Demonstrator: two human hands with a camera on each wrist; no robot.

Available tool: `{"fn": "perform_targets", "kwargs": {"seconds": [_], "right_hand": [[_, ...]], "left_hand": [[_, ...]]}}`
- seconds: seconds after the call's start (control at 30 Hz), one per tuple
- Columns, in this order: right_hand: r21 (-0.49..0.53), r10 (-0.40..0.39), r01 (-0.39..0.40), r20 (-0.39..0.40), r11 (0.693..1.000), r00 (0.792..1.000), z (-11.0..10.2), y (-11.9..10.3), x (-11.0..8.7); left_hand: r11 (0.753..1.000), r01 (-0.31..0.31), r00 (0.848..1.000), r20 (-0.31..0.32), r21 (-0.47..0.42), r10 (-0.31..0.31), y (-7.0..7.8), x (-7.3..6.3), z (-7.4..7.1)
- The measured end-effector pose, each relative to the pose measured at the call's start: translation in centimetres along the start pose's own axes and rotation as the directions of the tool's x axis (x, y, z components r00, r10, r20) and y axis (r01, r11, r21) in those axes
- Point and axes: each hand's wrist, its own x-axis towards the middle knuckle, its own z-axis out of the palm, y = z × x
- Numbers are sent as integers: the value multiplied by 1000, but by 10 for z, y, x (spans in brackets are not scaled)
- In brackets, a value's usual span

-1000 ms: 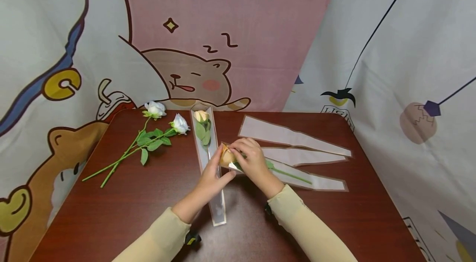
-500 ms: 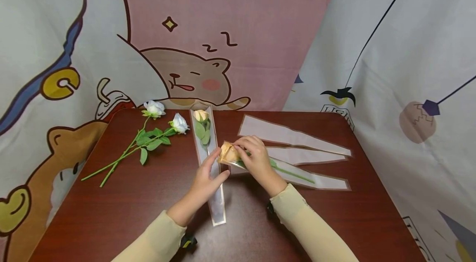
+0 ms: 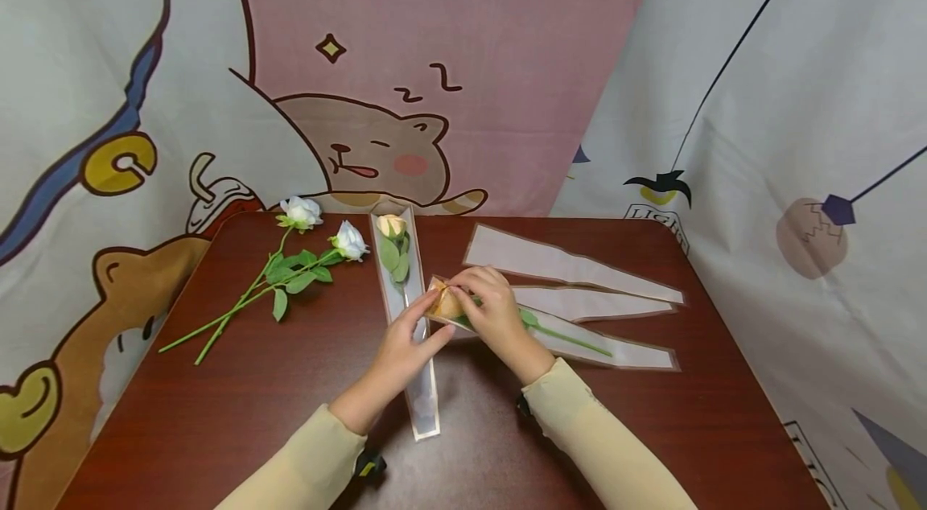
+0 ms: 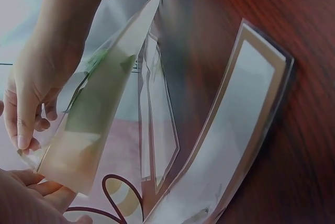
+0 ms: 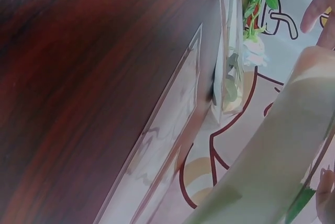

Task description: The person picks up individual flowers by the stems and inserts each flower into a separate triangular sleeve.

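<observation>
An orange-yellow rose (image 3: 449,305) with a green stem (image 3: 572,339) lies in a long tapered flower sleeve (image 3: 644,357), pale with a clear border. The sleeve's bloom end is raised off the table, as the left wrist view shows. My right hand (image 3: 501,318) pinches the sleeve's edge beside the bloom, partly covering the leaves. My left hand (image 3: 401,347) touches the sleeve's top end with nearly straight fingers; its thumb is spread apart below. Under my left hand lies another sleeve (image 3: 426,409) holding a cream rose (image 3: 392,227).
Two white roses (image 3: 300,212) with crossed stems lie at the table's left. Two more flat sleeves (image 3: 572,257) lie at the back right, fanned beside the held one. A cartoon-printed cloth (image 3: 507,51) hangs behind the brown table (image 3: 290,397).
My left hand drew back slightly to the left, then its fingertips came in again at the sleeve's top. My right hand stays at the bloom, shifting only a little. The sleeve moved slightly.
</observation>
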Motion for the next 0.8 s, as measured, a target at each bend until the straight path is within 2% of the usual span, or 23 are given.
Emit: {"fn": "perform_targets", "kwargs": {"seconds": [0.27,0.53,0.7,0.8], "right_hand": [[-15,-13,14,55,1000,998,2,-6,0],[-13,-56,57,31,998,998,6,-6,1],[-20,-50,51,41,999,998,6,-4,0],[-22,-44,45,40,999,998,5,-3,-1]], "left_hand": [[1000,18,999,-37,-3,-18,-2,5,0],[998,69,997,-23,8,-68,-1,5,0],[998,60,998,-28,-7,-60,-2,5,1],[999,30,997,-65,-28,-31,-3,3,1]]}}
